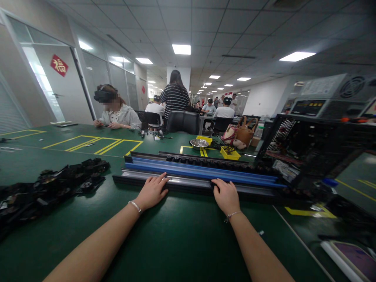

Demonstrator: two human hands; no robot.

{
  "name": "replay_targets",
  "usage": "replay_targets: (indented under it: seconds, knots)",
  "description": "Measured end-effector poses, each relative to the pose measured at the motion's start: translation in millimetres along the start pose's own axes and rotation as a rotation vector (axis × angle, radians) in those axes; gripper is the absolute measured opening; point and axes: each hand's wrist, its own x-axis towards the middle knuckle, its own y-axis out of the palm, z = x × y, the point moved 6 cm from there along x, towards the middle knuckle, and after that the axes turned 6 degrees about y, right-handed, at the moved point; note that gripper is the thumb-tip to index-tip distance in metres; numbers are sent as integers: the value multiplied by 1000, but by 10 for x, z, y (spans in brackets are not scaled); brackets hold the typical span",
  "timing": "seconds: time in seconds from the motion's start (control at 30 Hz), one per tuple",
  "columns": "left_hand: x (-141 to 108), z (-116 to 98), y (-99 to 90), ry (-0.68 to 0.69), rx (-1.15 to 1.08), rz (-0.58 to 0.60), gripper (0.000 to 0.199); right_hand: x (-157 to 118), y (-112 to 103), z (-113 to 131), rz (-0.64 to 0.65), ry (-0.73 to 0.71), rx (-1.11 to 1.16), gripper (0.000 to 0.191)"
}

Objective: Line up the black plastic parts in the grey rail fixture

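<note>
Long black rails with a silver-grey channel lie side by side across the green table. Behind the silver channel runs a long blue strip. My left hand rests on the front edge of the silver channel, left of its middle, fingers spread. Further right, my right hand touches the same front rail, its fingers bent over the edge and the fingertips partly hidden. Whether the right fingers grip the rail cannot be made out.
Black parts are heaped at the left. An open computer case stands at the right, near a phone. Behind the rails are a metal bowl and a yellow tray. A person sits across the table.
</note>
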Motion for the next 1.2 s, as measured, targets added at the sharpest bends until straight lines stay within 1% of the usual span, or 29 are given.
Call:
replay_targets:
  seconds: [0.3,0.63,0.8,0.93,1.2]
  knots:
    - [3,4,11,2,0,-8,43,-12,-8,38,2,-42,-31,33]
    - [3,10,17,3,-2,-9,44,-30,56,79,60,-58,-43,38]
    - [4,15,24,3,-15,-21,50,-31,60,79,68,-74,-51,38]
    - [6,12,31,10,-12,-10,49,-34,56,84,70,-85,-53,38]
    - [-1,21,37,10,0,-11,48,-66,94,191,96,-134,-36,40]
